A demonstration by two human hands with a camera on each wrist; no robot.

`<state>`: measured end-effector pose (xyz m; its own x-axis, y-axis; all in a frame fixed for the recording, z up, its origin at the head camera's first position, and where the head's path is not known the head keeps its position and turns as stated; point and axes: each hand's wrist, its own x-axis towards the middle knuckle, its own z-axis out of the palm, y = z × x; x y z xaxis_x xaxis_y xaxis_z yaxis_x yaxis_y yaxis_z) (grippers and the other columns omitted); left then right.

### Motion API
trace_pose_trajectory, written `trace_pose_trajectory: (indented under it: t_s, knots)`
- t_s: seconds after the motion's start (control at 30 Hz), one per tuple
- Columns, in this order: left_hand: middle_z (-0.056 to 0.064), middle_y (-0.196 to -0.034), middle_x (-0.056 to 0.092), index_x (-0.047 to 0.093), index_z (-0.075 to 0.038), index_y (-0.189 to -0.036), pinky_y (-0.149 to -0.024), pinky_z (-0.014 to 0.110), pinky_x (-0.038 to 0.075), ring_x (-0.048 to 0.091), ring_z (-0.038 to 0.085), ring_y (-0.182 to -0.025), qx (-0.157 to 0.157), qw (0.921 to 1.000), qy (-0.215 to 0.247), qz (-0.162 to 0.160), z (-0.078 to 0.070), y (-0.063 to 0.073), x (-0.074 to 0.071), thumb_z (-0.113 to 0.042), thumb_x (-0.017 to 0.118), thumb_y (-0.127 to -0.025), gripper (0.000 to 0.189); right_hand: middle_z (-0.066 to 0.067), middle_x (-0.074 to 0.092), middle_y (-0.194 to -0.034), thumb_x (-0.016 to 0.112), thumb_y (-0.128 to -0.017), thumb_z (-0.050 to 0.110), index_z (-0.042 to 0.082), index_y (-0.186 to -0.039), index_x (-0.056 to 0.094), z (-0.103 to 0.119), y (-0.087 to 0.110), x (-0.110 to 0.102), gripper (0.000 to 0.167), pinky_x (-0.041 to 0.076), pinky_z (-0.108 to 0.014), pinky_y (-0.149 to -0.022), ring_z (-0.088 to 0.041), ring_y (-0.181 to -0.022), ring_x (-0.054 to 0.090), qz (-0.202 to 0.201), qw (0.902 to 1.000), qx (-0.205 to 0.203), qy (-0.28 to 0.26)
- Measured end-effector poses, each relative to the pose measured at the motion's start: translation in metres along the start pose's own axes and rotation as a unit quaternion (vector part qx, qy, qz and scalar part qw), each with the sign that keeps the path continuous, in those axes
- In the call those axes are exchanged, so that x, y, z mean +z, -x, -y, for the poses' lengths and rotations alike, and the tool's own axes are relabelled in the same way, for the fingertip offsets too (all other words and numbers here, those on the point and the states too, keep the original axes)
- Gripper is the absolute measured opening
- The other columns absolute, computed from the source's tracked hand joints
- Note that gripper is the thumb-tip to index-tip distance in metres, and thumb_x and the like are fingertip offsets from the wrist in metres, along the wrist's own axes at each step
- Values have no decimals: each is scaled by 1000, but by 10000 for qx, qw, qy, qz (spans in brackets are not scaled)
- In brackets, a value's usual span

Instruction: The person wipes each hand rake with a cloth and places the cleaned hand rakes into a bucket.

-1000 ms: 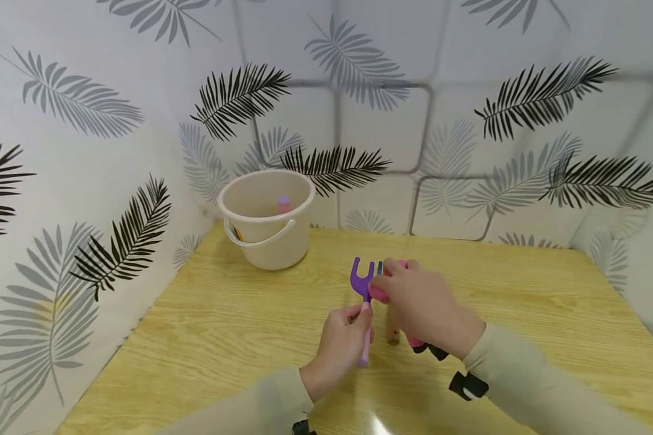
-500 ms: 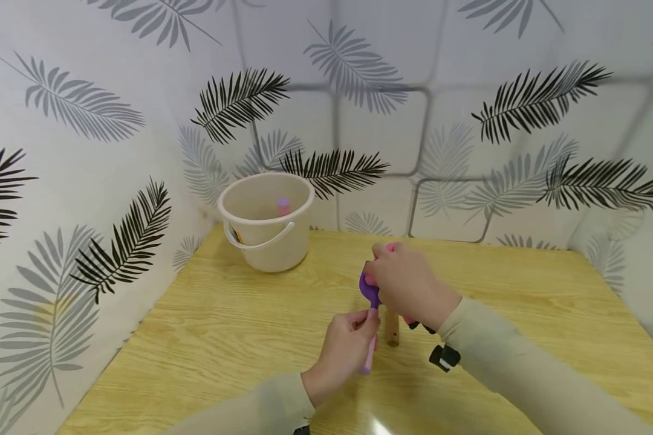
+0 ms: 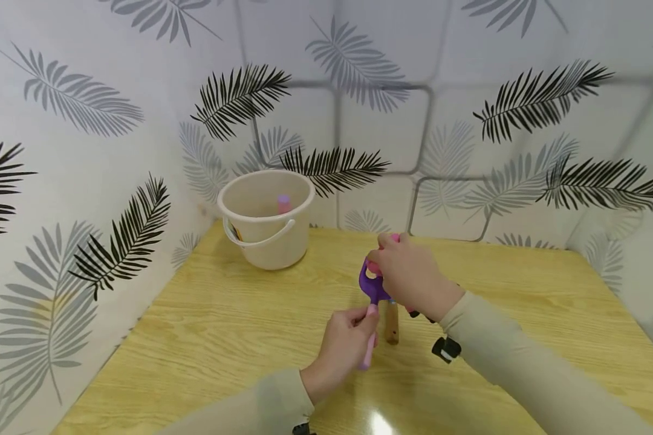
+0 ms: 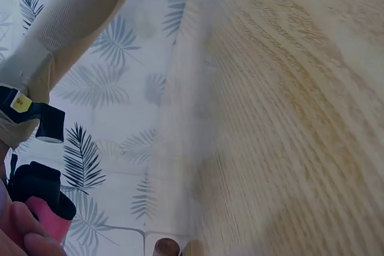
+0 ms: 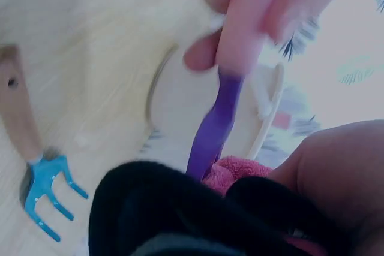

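My left hand (image 3: 344,344) grips the pale pink handle of a toy garden fork with a purple head (image 3: 373,287). My right hand (image 3: 413,272) pinches a pink terry cloth (image 3: 375,266) against the purple tines, partly covering them. In the right wrist view, the purple fork neck (image 5: 216,124) runs down from the left fingers (image 5: 201,52) to the pink cloth (image 5: 240,167). Blurred black pieces (image 5: 150,208) hide much of the right hand's hold there. Beneath the hands, a small fork with blue tines (image 5: 51,193) and a wooden handle (image 3: 392,326) lies on the table.
A cream bucket (image 3: 274,248) with a white handle stands at the back left of the wood-grain table (image 3: 239,326). Inside it shows a pink object with a lilac end (image 3: 284,204). Leaf-patterned sheeting (image 3: 370,133) surrounds the table's back and left sides.
My right hand has moved left and slightly away from me, bringing the cloth onto the purple tines. The held fork has shifted a little right with my left hand.
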<state>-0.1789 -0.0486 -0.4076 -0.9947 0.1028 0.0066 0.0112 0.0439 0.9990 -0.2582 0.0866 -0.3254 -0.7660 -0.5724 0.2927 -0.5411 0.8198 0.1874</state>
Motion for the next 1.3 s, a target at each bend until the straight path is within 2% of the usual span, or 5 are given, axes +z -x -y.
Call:
trace_pose_trajectory:
  t_s: [0.4,0.63,0.9,1.13,1.3]
  knots:
    - [0,-60,53,65,-3,-82,-40,20,32,40,8,-43,-56,10000,-26,38,0,-1,-3,-28,51,-105,37,-3,59,-95,79,-76,11,25,-100,75,7,7,-3,28,52,-39,-47,-29,-75,55,244,9992,-287,-99]
    - [1,-61,56,71,0,-89,-41,21,33,42,9,-43,-26,10000,-2,-20,-1,-3,-6,-29,56,-103,35,-4,60,-103,73,-78,5,24,-105,74,12,7,2,33,56,-40,-48,-32,-84,58,-547,9962,-543,-397]
    - [3,-65,59,71,0,-120,-39,18,35,43,7,-42,-236,9997,88,12,1,6,-4,-23,59,-99,33,-8,61,-102,72,-81,12,21,-109,75,-4,-14,14,30,54,-39,-47,-32,-79,58,-319,9991,2,-263]
    - [0,-55,51,61,2,-73,-37,20,29,36,7,-38,-208,9997,124,2,3,0,-3,-27,54,-103,43,0,59,-94,67,-80,3,27,-100,75,8,3,2,33,46,-33,-44,-27,-72,54,229,9966,-655,-434]
    - [1,-59,52,60,-2,-74,-39,20,29,37,8,-42,-195,9995,201,-158,3,-5,-6,-27,53,-104,39,-1,62,-102,65,-77,-2,26,-108,75,10,18,-3,43,43,-29,-45,-25,-76,55,341,9929,-729,-880]
